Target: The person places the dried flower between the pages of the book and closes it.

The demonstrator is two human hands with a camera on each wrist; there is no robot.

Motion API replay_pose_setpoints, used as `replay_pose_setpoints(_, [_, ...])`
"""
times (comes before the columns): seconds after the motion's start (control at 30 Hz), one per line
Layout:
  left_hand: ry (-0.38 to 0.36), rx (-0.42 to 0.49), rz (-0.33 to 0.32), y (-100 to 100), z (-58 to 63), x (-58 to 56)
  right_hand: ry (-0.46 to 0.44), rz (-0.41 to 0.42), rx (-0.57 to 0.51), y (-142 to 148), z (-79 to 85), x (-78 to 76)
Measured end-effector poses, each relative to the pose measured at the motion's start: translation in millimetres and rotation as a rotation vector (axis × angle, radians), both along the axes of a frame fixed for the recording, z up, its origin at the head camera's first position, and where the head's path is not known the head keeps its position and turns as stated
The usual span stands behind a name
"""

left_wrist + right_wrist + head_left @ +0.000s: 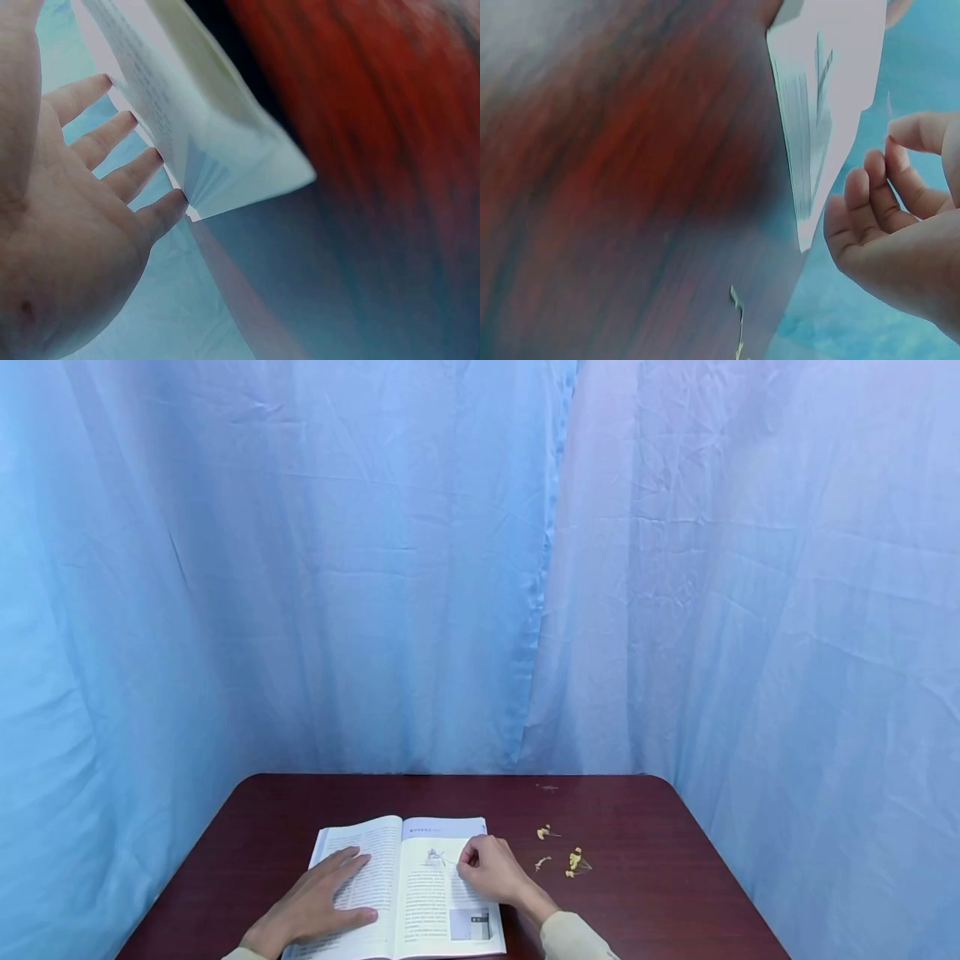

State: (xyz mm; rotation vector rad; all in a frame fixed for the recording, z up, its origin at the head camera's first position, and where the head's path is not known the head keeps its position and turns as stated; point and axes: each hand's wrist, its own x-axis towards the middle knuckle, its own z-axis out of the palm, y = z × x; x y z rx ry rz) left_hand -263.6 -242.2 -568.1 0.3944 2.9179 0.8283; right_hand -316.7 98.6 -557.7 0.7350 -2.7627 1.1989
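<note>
An open book [426, 910] lies on the table, its two pages covered in print. On the left page rests my left hand [318, 895], fingers spread and fairly straight; the left wrist view shows its fingertips [150, 163] at the book's page. Above the right page, my right hand [491, 870] pinches the thin stem of a small pale flower sprig [434, 857] between thumb and forefinger. The sprig's head points left, over the upper part of that page. In the right wrist view only a faint bit of stem shows past the pinching fingertips [895, 133].
Right of the book, several yellow dried flower sprigs [575, 859] lie on the dark red table [645, 902]. Farther back lies a small greyish sprig [548, 787]. Blue curtains [420, 610] hang behind the table and on both sides.
</note>
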Motion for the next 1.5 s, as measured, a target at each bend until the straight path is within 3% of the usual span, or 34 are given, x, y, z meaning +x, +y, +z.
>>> replay_pose_setpoints(0.23, [0.015,-0.014,0.001,-1,-1.1,-2.1,0.042,-0.034,0.005,-13,-4.0,-2.0])
replay_pose_setpoints(0.7, [-0.004,-0.015,0.02,1,-2.3,-3.1,-0.023,-0.094,-0.016,-27,-12.7,-1.2])
replay_pose_setpoints(1.07, [0.01,-0.015,0.013,1,-2.5,-1.0,0.059,-0.136,0.043,-31,-17.6,0.9])
replay_pose_setpoints(1.5, [-0.005,-0.023,0.027,2,-1.4,-1.3,-0.009,-0.086,0.049,-26,-15.8,0.8])
